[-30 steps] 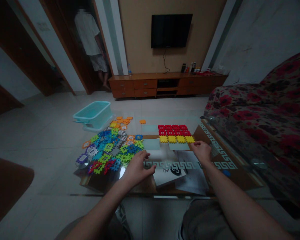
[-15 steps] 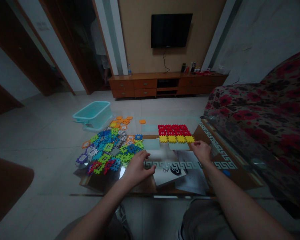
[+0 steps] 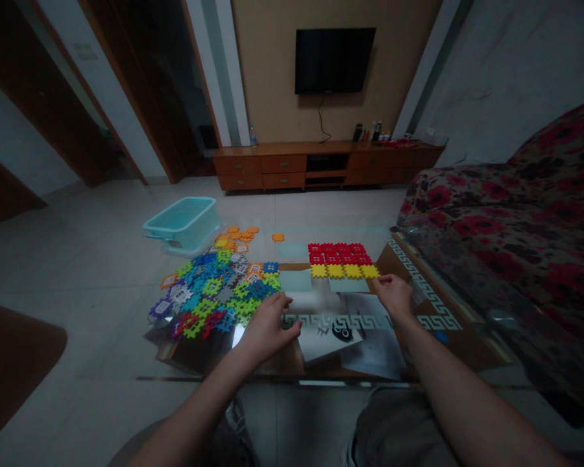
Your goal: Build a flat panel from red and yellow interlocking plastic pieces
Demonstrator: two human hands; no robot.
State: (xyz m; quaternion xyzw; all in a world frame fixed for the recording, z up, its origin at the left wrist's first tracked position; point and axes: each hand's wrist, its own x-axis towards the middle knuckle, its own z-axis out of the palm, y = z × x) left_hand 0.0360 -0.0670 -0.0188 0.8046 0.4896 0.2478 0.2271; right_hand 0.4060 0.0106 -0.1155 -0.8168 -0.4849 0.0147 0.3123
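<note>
On the glass table, red interlocking plastic tiles [image 3: 343, 253] with window cut-outs form two rows. Along their near side runs a row of yellow tiles [image 3: 335, 271]. My right hand [image 3: 393, 293] is at the right end of that row, its fingertips pinched on the near corner of the last yellow tile [image 3: 368, 272]. My left hand [image 3: 271, 327] hovers over the table's near left part with thumb and fingers apart, holding nothing. Just beyond it spreads a heap of mixed-colour tiles [image 3: 213, 285]. A single orange tile [image 3: 278, 237] lies apart at the back.
A turquoise plastic tub [image 3: 187, 224] stands beyond the heap at the left. Under the glass lie papers and a white box [image 3: 321, 344]. A flowered sofa [image 3: 506, 201] borders the right side. A low TV cabinet [image 3: 282, 165] is against the far wall.
Both hands stay almost where they were, the right one still at the yellow tile's corner. The person seen in the far left doorway is gone from view.
</note>
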